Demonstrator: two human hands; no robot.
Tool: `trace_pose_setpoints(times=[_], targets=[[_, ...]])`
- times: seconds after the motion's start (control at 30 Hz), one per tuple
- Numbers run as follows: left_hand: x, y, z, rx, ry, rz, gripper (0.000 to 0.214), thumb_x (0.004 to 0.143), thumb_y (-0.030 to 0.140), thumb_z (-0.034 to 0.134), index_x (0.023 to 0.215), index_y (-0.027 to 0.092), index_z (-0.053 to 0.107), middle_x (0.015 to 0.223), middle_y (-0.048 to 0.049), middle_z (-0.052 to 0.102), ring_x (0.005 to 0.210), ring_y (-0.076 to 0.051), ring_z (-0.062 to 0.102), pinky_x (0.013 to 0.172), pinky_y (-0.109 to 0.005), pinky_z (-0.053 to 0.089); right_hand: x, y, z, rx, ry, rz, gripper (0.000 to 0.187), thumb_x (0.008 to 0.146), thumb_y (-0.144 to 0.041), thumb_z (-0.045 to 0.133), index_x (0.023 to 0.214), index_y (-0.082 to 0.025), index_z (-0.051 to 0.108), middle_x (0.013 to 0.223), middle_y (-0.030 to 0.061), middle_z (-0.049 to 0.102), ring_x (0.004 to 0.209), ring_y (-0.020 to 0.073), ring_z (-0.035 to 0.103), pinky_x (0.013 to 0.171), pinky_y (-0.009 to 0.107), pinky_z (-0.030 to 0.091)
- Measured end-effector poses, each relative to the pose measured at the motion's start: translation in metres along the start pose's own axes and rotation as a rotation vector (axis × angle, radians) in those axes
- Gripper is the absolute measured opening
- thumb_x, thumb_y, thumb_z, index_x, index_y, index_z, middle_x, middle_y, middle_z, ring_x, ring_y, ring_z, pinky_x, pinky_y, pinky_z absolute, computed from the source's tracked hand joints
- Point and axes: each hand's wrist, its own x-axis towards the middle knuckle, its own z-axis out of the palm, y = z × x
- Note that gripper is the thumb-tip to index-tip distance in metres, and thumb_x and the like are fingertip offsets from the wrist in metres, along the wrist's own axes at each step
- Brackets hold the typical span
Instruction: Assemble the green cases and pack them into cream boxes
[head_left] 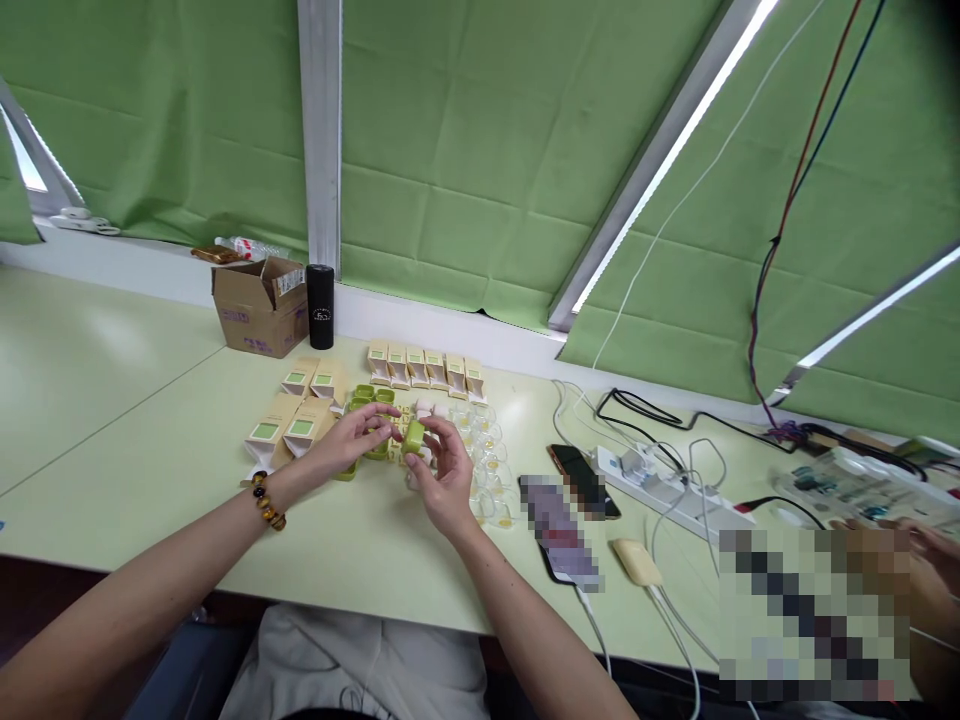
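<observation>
Over the middle of the pale worktop, both hands are close together, working around one small green case. It is raised just above the worktop and sits in the right hand, gripped between the thumb on the near side and the bent fingers on the far side. The left hand, with a beaded bracelet at its wrist, is loosely parted: the index finger reaches out toward the case, the thumb stands apart below it, and nothing can be seen in its grasp. Whether its fingertips touch the case, I cannot tell. Beneath and behind the left hand lie more green pieces, grouped in rows and partly hidden by its fingers. To the right of the right hand, clear plastic pieces with yellowish spots are laid out in a cluster. Left of the left hand stand four beige cartons with green squares on them, and a row of six smaller-looking cartons lines the back. Beyond the clear pieces, a dark phone rests near a white power strip.
</observation>
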Motion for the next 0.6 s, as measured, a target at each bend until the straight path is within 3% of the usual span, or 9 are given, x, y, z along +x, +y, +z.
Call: trace_pose_setpoints(times=[0.13,0.3,0.4,0.5,0.6], targets=[[0.003,0.012,0.003,-0.004,-0.127,-0.067,0.052,0.092,0.048,0.077,0.134,0.019,0.066,0.096,-0.0067,0.073,0.079,-0.016,0.066,0.071,-0.026,0.053,0.0,-0.006,0.0,-0.086,-0.071,-0.059,0.041,0.091,-0.022,0.069,0.131,-0.026,0.064,0.134,0.0115,0.065,0.125,0.0273,0.064,0.106,0.047,0.057],[0.012,0.014,0.002,-0.037,-0.233,-0.036,0.056,0.084,0.042,0.086,0.134,0.02,0.07,0.122,-0.0136,0.074,0.109,-0.025,0.071,0.088,-0.033,0.057,-0.002,-0.008,0.0,-0.116,-0.094,-0.082,0.052,0.092,-0.017,0.063,0.142,-0.027,0.055,0.141,0.0109,0.064,0.128,0.0265,0.062,0.11,0.048,0.054],[0.019,0.01,0.0,-0.095,-0.148,-0.008,0.065,0.077,0.035,0.092,0.135,0.018,0.069,0.128,-0.0156,0.073,0.119,-0.028,0.069,0.1,-0.04,0.056,0.001,-0.004,-0.004,-0.222,0.0,-0.131,0.049,0.093,-0.019,0.059,0.141,-0.025,0.054,0.143,0.0121,0.061,0.132,0.028,0.058,0.11,0.05,0.051],[0.023,0.004,0.0,-0.139,-0.026,0.054,0.066,0.073,0.028,0.094,0.133,0.016,0.07,0.131,-0.0158,0.073,0.122,-0.028,0.069,0.11,-0.045,0.052,0.008,0.002,-0.011,-0.45,0.07,-0.186,0.025,0.094,-0.017,0.056,0.115,-0.024,0.066,0.115,0.0087,0.072,0.117,0.0289,0.06,0.101,0.049,0.051],[0.022,-0.001,0.001,-0.158,0.036,0.143,0.061,0.071,0.022,0.094,0.127,0.015,0.071,0.134,-0.0156,0.071,0.125,-0.028,0.067,0.117,-0.046,0.048,0.011,0.006,-0.015,-0.718,-0.052,-0.193,0.015,0.092,-0.014,0.059,0.094,-0.024,0.07,0.097,0.0055,0.075,0.107,0.0289,0.058,0.096,0.047,0.045]])
